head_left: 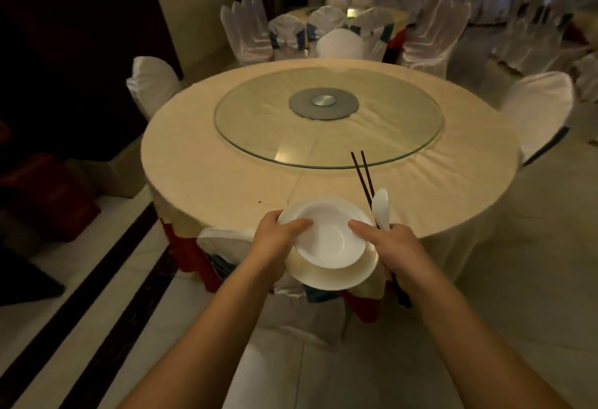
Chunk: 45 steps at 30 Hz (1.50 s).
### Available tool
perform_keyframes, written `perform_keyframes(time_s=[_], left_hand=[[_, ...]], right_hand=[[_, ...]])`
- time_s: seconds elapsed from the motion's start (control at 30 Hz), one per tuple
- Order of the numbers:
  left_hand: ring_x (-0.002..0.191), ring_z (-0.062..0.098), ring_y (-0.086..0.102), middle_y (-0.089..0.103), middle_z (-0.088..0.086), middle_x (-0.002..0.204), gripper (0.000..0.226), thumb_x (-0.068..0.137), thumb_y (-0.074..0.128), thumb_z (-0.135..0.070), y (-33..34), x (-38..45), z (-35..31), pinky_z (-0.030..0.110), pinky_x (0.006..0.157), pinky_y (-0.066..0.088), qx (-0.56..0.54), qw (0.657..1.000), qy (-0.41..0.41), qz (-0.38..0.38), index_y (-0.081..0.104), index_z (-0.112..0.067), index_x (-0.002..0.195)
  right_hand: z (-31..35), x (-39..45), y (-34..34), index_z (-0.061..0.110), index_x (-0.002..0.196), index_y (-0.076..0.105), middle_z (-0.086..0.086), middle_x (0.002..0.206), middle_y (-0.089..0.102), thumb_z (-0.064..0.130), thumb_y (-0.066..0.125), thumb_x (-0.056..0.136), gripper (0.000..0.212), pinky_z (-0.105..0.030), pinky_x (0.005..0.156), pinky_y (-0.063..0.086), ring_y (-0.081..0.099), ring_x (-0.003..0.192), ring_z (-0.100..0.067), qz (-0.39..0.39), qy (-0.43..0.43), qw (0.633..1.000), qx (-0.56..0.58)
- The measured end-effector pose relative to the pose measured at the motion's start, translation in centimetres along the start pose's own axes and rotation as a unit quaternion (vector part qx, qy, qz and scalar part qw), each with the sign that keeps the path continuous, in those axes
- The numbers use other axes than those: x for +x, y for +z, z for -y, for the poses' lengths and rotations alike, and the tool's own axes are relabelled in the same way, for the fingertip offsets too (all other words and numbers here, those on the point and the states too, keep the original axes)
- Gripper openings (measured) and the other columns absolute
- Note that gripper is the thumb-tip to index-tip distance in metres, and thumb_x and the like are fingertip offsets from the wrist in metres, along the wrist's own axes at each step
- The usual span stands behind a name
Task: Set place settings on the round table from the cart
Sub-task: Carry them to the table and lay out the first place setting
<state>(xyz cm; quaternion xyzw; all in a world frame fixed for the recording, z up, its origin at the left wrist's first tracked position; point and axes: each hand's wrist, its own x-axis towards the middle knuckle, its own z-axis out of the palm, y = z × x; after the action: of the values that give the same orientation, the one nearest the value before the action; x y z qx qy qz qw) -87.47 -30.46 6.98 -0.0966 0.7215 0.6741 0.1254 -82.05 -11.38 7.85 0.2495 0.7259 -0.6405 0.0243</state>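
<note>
Two stacked white round plates held over the round cream-clothed table edge at 6 o'clock. Left hand grips the rim; right hand grips dark chopsticks plus white spoon. Nothing laid yet; all settings remain.

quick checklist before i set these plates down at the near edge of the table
1. Left hand holds the plate stack: ok.
2. Small plate sits nested on the large plate: ok.
3. Right hand grips chopsticks and white spoon together: ok.
4. Tablecloth at the near edge is bare: ok.
5. Glass turntable lies clear of the landing spot: ok.
6. Stack over the table: not ok, it overhangs the edge.
</note>
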Motion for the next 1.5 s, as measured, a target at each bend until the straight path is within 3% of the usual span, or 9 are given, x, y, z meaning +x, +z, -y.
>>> perform_keyframes(time_s=[0.1,0.27,0.47,0.7,1.0,1.17,1.37,1.5], left_hand=[[0.09,0.024,0.064,0.065,0.007,0.107,0.044,0.082,0.073,-0.026,-1.9,0.8,-0.4,0.034,0.061,0.051,-0.005,1.0,0.003,-0.028,0.056,-0.014,0.121],[0.087,0.022,0.066,0.066,0.008,0.108,0.04,0.082,0.073,-0.023,-4.2,3.1,-1.2,0.03,0.058,0.05,-0.02,0.999,0.015,-0.03,0.057,-0.014,0.117],[0.091,0.025,0.066,0.065,0.009,0.11,0.044,0.082,0.072,-0.021,-7.4,8.7,-2.7,0.032,0.061,0.051,-0.035,0.999,0.013,0.019,0.055,-0.012,0.122],[0.094,0.029,0.066,0.065,0.013,0.113,0.046,0.082,0.071,-0.017,-10.2,15.7,-3.7,0.034,0.065,0.052,-0.037,0.997,0.006,0.073,0.056,-0.009,0.125],[0.097,0.031,0.066,0.068,0.013,0.112,0.043,0.081,0.072,-0.016,-8.9,21.9,-1.5,0.036,0.072,0.054,-0.008,0.994,-0.036,0.108,0.06,-0.008,0.121],[0.096,0.031,0.067,0.069,0.013,0.11,0.038,0.081,0.073,-0.016,-8.0,25.1,-0.3,0.036,0.07,0.053,0.002,0.992,-0.06,0.11,0.064,-0.008,0.117],[0.097,0.032,0.068,0.069,0.014,0.111,0.038,0.081,0.073,-0.015,-7.2,28.8,1.0,0.036,0.073,0.055,0.005,0.994,-0.07,0.085,0.064,-0.007,0.116],[0.094,0.029,0.068,0.071,0.012,0.108,0.036,0.08,0.073,-0.017,-7.1,30.8,2.5,0.034,0.07,0.055,0.012,0.993,-0.085,0.083,0.066,-0.008,0.114]], right_hand=[[1.0,0.8,2.1,0.024,0.075,0.055,0.001,0.085,0.068,0.049,0.077,0.076,0.034,-0.025,0.049,0.043,0.064,0.073,-0.016,0.018,-0.014,1.0,-0.022],[2.2,2.3,4.7,0.02,0.083,0.058,-0.004,0.087,0.068,0.052,0.076,0.076,0.037,-0.027,0.05,0.041,0.064,0.073,-0.021,0.014,-0.019,0.999,-0.037],[4.4,5.7,8.8,0.008,0.089,0.064,-0.002,0.064,0.054,0.049,0.077,0.076,0.044,-0.024,0.037,0.031,0.038,0.041,-0.011,-0.02,-0.015,0.999,-0.034],[5.7,9.4,13.5,0.008,0.091,0.064,-0.003,0.066,0.052,0.049,0.077,0.075,0.046,-0.027,0.041,0.031,0.037,0.048,-0.014,-0.066,0.002,0.997,-0.027],[3.4,14.4,14.5,0.006,0.093,0.065,-0.001,0.067,0.054,0.045,0.078,0.076,0.044,-0.026,0.039,0.029,0.039,0.046,-0.013,-0.091,0.073,0.993,0.012],[2.2,18.3,14.8,0.009,0.088,0.065,0.005,0.056,0.049,0.046,0.08,0.073,0.043,-0.021,0.035,0.029,0.039,0.034,-0.008,-0.085,0.092,0.992,0.015],[1.1,23.0,15.0,0.01,0.09,0.064,0.0,0.066,0.054,0.048,0.079,0.073,0.044,-0.022,0.036,0.03,0.04,0.044,-0.012,-0.043,0.104,0.994,-0.004],[0.6,25.5,15.6,0.01,0.09,0.064,-0.001,0.066,0.056,0.046,0.079,0.074,0.041,-0.021,0.036,0.031,0.043,0.04,-0.011,-0.041,0.116,0.992,-0.02]])
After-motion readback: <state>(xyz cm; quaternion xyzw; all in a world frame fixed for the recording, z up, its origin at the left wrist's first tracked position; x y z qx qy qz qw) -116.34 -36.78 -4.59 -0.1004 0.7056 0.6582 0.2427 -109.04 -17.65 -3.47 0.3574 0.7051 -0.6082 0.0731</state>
